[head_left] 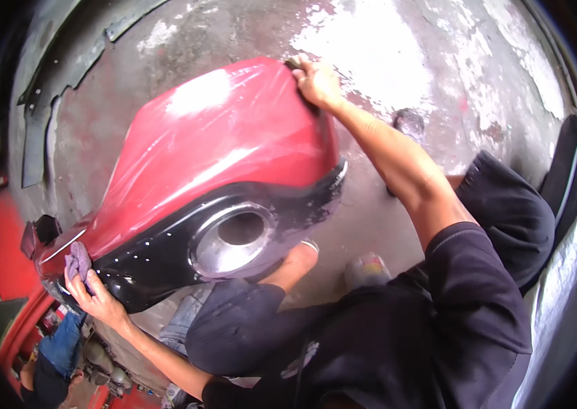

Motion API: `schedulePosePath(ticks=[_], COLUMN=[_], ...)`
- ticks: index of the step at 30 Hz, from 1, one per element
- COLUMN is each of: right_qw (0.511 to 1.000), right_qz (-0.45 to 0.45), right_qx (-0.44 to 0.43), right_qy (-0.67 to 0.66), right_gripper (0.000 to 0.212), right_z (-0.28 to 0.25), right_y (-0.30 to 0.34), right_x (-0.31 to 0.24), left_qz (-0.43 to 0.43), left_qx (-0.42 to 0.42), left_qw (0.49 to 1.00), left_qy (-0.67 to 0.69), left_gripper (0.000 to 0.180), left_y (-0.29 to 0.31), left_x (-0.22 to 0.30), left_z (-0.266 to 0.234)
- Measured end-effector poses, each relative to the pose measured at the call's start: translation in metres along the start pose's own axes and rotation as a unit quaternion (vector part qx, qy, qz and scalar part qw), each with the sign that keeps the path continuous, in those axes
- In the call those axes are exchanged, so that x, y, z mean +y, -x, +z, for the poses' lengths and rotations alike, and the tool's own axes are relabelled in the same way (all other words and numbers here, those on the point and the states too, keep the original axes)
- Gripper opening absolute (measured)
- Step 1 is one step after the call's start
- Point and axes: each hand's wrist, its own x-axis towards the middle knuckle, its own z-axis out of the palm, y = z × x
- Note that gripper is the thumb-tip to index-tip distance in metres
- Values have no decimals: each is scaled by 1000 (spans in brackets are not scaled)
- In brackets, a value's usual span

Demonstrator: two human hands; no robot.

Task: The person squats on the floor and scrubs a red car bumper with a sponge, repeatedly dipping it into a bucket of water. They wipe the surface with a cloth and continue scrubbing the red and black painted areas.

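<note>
A red car bumper (213, 129) with a black lower section (145, 262) stands tilted in front of me. Set in the black section is a round opening with a shiny metal rim (210, 252). My left hand (103, 302) is closed on a crumpled purplish cloth (78, 262), pressed against the bumper's near left end. At the far right corner, my right hand (320, 83) grips the bumper's edge with bent fingers. Something small and dark shows by those fingertips; its kind is unclear.
Stained concrete floor (97, 123) surrounds the bumper. A can (367, 270) stands near my bent knee. Dark strips of trim (63, 65) lie at the far left. Another person in blue trousers (61, 347) is at the lower left, beside red car parts (5, 235).
</note>
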Motion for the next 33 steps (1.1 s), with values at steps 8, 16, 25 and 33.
schedulePosePath(ticks=[8,16,25,33], right_qw=[996,985,995,998], right_qz=[-49,-108,-72,-9], right_qx=[39,-33,21,-16], right_qy=[-71,-131,-72,-67], right_gripper=[32,44,40,38], right_z=[2,-31,-16,-5], right_y=[34,115,76,-9], right_x=[34,-5,8,46], left_qz=[3,-21,-4,34], left_qx=[-15,-5,-15,-14], left_qw=[1000,999,1000,999], left_qy=[-5,-32,-26,-12], left_gripper=[32,32,31,30], left_y=[4,12,8,-7], left_x=[-8,-2,-8,-5], left_z=[-2,-18,-6,6])
